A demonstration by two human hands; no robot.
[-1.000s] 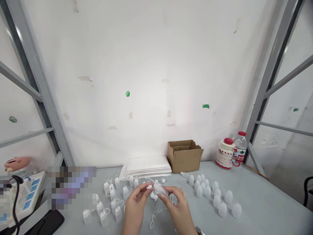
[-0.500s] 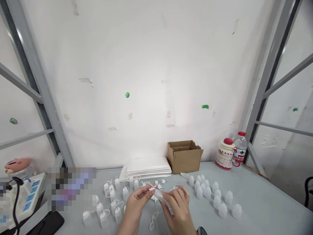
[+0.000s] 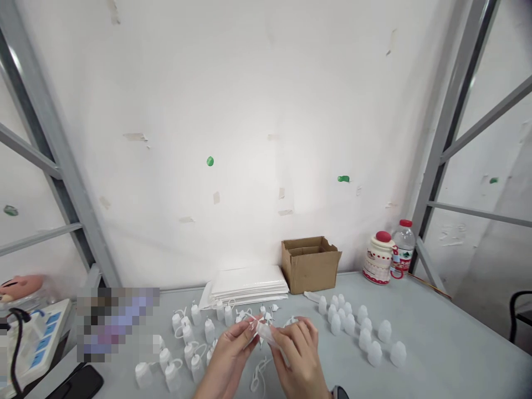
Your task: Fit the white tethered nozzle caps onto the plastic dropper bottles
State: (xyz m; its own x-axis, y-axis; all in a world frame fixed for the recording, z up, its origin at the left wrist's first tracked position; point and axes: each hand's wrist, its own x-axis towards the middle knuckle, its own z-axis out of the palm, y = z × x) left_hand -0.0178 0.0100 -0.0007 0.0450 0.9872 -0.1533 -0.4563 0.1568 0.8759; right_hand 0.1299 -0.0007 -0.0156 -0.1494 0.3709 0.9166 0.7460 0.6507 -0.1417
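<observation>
A small translucent plastic bottle (image 3: 265,332) is held between my hands, tilted, with its neck end toward the left. My right hand (image 3: 298,352) has its fingers wrapped on the bottle's body. At the neck, the fingertips of my left hand (image 3: 233,348) pinch a white strapped cap (image 3: 256,320), partly hidden by the fingers. Below them lies a loose white looped strap (image 3: 258,376). Several capped bottles (image 3: 172,377) with looped straps stand to the left. Rounded translucent bottle pieces (image 3: 374,353) stand in a group at right.
Behind the hands, small white caps (image 3: 275,307) lie on the grey table (image 3: 440,343). A stack of white sheets (image 3: 247,282) and an open cardboard box (image 3: 311,271) sit by the wall. A jar (image 3: 377,259) and water bottle (image 3: 404,244) stand back right; a phone (image 3: 78,383) lies front left.
The view has swung slightly to the right. Both hands remain together at the bottle, and my left fingertips have closed in nearer around its cap end.
</observation>
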